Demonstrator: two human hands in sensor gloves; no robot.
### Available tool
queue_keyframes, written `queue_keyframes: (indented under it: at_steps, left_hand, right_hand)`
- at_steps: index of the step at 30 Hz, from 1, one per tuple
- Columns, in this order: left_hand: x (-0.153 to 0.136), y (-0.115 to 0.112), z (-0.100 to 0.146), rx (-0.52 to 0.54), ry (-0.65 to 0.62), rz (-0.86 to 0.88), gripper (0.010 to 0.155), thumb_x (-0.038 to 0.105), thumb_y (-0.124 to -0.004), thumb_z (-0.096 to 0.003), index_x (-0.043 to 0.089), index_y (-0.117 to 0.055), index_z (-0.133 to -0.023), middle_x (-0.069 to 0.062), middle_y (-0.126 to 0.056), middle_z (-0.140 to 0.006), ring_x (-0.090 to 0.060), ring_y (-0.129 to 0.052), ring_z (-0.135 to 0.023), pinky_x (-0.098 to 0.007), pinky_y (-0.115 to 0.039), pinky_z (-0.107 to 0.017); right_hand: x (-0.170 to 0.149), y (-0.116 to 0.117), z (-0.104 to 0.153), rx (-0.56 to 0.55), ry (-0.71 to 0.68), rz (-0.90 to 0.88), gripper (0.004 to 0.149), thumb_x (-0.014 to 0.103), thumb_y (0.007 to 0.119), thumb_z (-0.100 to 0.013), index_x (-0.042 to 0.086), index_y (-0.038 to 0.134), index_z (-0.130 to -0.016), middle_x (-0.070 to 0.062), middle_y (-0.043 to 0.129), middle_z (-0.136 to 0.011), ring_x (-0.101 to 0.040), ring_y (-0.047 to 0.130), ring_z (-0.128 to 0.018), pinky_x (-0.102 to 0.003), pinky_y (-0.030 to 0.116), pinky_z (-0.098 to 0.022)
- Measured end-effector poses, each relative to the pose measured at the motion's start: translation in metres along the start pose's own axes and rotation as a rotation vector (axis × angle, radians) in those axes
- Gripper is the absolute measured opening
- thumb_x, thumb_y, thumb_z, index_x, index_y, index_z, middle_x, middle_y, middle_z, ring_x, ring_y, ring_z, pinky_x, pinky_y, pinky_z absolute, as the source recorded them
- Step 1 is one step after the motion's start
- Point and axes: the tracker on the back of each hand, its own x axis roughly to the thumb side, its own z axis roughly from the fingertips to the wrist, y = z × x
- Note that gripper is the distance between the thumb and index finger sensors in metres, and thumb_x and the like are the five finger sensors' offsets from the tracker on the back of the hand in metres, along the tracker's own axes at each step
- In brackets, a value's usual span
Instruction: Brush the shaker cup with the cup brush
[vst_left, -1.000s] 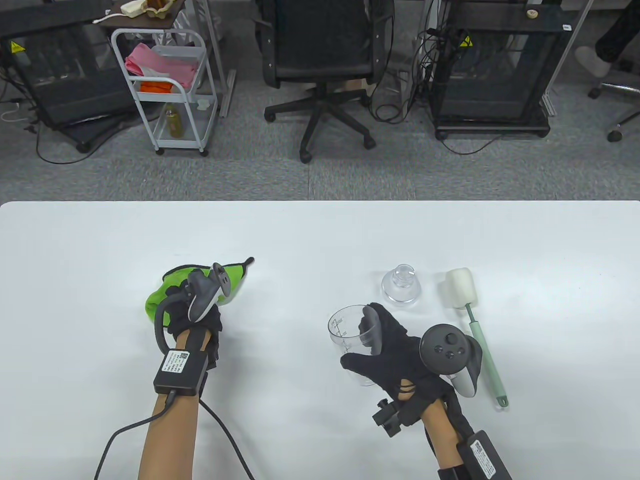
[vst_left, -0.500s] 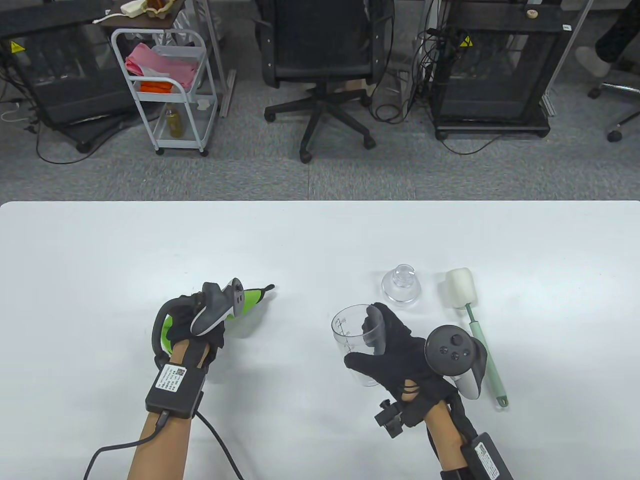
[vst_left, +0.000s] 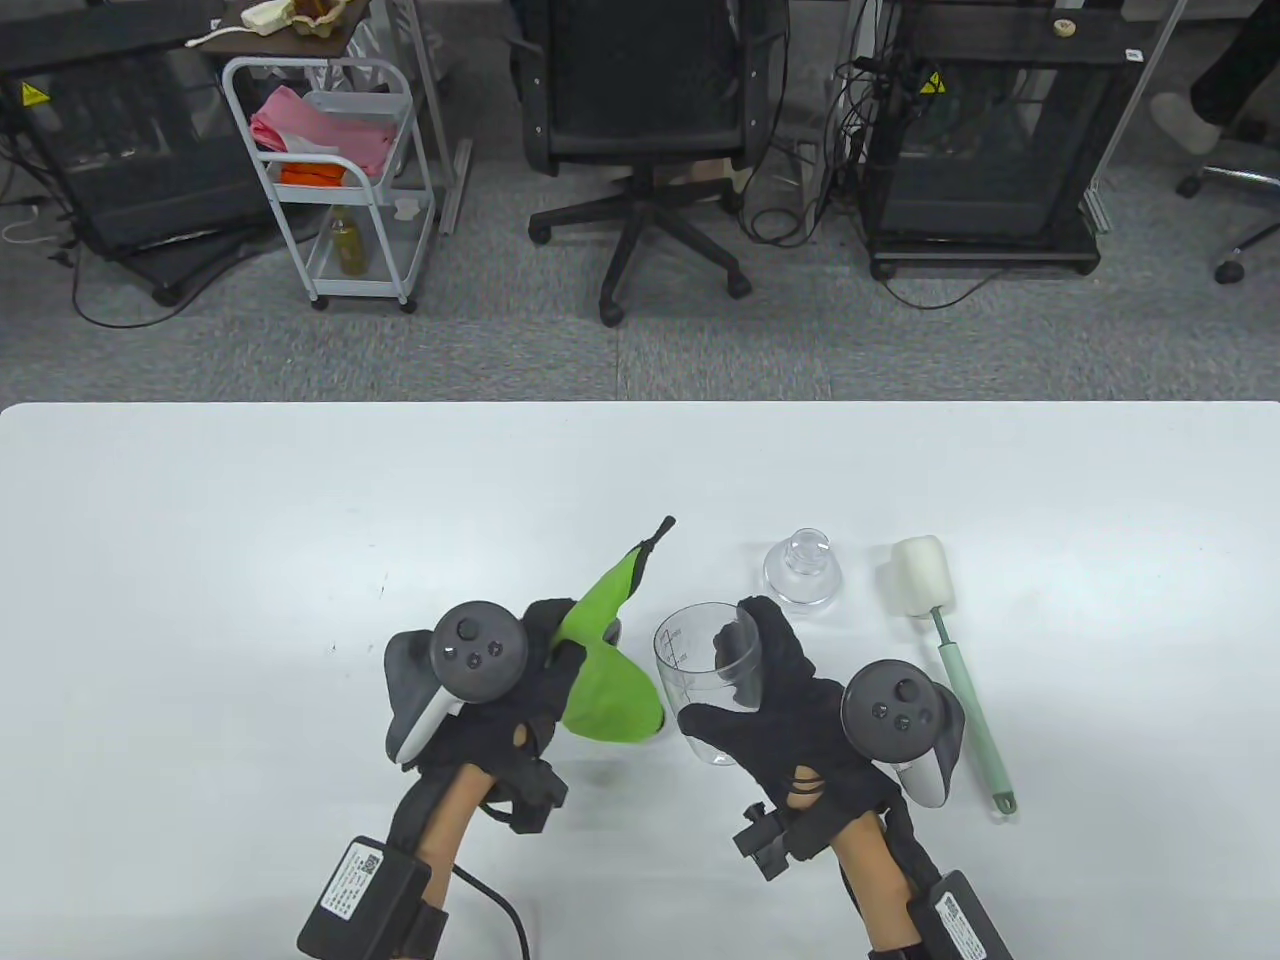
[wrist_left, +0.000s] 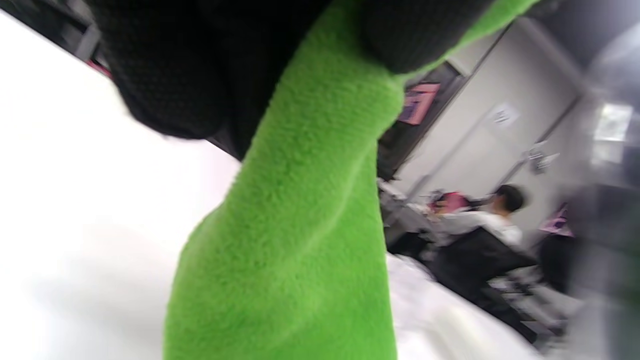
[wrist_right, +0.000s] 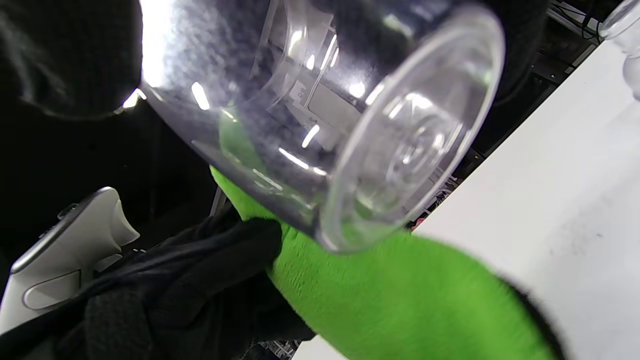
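Note:
My right hand (vst_left: 770, 690) grips the clear shaker cup (vst_left: 690, 665) and holds it above the table; the cup's round base shows close up in the right wrist view (wrist_right: 400, 135). My left hand (vst_left: 520, 680) grips a green cloth (vst_left: 605, 680) and holds it right beside the cup's left side; the cloth fills the left wrist view (wrist_left: 295, 240) and lies under the cup in the right wrist view (wrist_right: 400, 295). The cup brush (vst_left: 945, 640), with a white sponge head and a pale green handle, lies on the table right of my right hand, untouched.
The clear cup lid (vst_left: 802, 572) stands on the white table (vst_left: 200, 520) just beyond the cup, left of the brush head. Past the table's far edge are an office chair (vst_left: 650, 120), a white cart (vst_left: 330, 170) and black racks.
My left hand lifted the green cloth off the table and carried it right, up to the cup. My right hand kept hold of the cup and barely moved.

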Motion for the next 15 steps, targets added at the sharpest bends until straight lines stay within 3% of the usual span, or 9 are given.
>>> queue_keyframes:
  at_steps: [5,9,12,15]
  left_hand:
    - [0.021,-0.029,0.01,-0.131,-0.206,0.192,0.053,0.033,-0.062,-0.0526,0.023,-0.046,-0.102,-0.006,-0.08,-0.104,-0.032,-0.1,-0.091,-0.051,-0.089,-0.058]
    - [0.025,-0.04,0.015,-0.215,-0.261,0.395,0.076,0.034,-0.068,-0.052,0.015,-0.023,-0.109,-0.021,-0.063,-0.112,-0.048,-0.084,-0.098,-0.058,-0.081,-0.061]
    - [0.029,-0.044,0.02,-0.228,-0.281,0.425,0.088,0.043,-0.075,-0.0498,0.011,-0.018,-0.109,-0.03,-0.055,-0.113,-0.054,-0.078,-0.099,-0.061,-0.078,-0.062]
    - [0.028,-0.046,0.022,-0.234,-0.282,0.476,0.095,0.047,-0.08,-0.0472,0.007,-0.018,-0.108,-0.031,-0.056,-0.111,-0.055,-0.079,-0.098,-0.061,-0.078,-0.062]
  right_hand:
    - [0.003,0.004,0.0,0.003,-0.015,0.014,0.105,0.064,0.087,-0.034,0.008,0.032,-0.104,-0.026,0.06,-0.101,-0.048,0.081,-0.083,-0.055,0.078,-0.057]
    - [0.007,-0.003,0.003,-0.06,-0.014,-0.003,0.103,0.061,0.089,-0.033,0.011,0.035,-0.106,-0.028,0.039,-0.102,-0.046,0.065,-0.087,-0.056,0.073,-0.061]
    - [0.009,-0.007,0.004,-0.104,-0.034,0.034,0.102,0.058,0.091,-0.031,0.01,0.04,-0.105,-0.027,0.052,-0.099,-0.046,0.073,-0.085,-0.056,0.075,-0.06]
    - [0.005,-0.009,0.002,-0.089,-0.027,-0.056,0.097,0.055,0.089,-0.033,0.011,0.041,-0.104,-0.028,0.058,-0.1,-0.05,0.076,-0.085,-0.058,0.074,-0.061]
